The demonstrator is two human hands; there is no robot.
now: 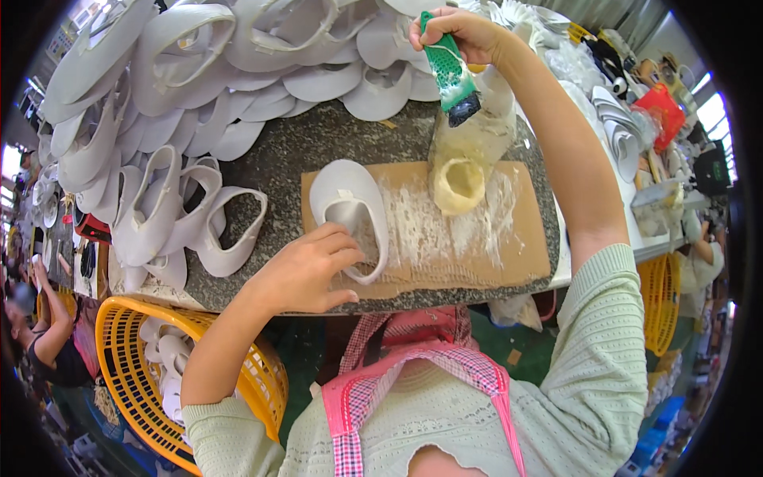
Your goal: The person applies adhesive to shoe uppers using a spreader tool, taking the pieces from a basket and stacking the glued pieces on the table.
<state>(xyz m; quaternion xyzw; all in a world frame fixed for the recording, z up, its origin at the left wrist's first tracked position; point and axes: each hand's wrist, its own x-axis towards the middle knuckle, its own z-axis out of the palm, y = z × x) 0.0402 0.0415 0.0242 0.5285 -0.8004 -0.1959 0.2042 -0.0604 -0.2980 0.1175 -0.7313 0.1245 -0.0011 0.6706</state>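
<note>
A white shoe upper [346, 180] lies on a cardboard sheet [520, 238], its rounded toe pointing away from me. My left hand [314, 266] rests at its near left side, fingers curled over the edge of the opening and thumb set apart below. Part of the upper is hidden under that hand. Raised at the far side of the table, my right hand [461, 33] is closed round a green-handled brush [449, 67]. The dark bristles point down, and white paste smears the handle. Below the brush stands a cloudy plastic container [457, 179], its round mouth crusted yellow.
Piled uppers [191, 60] cover the far left of the speckled tabletop [334, 127], with several more uppers [183, 207] nearer me. A yellow basket [119, 318] holding white pieces stands at lower left. White pastes streak the cardboard. Another person [52, 326] sits far left.
</note>
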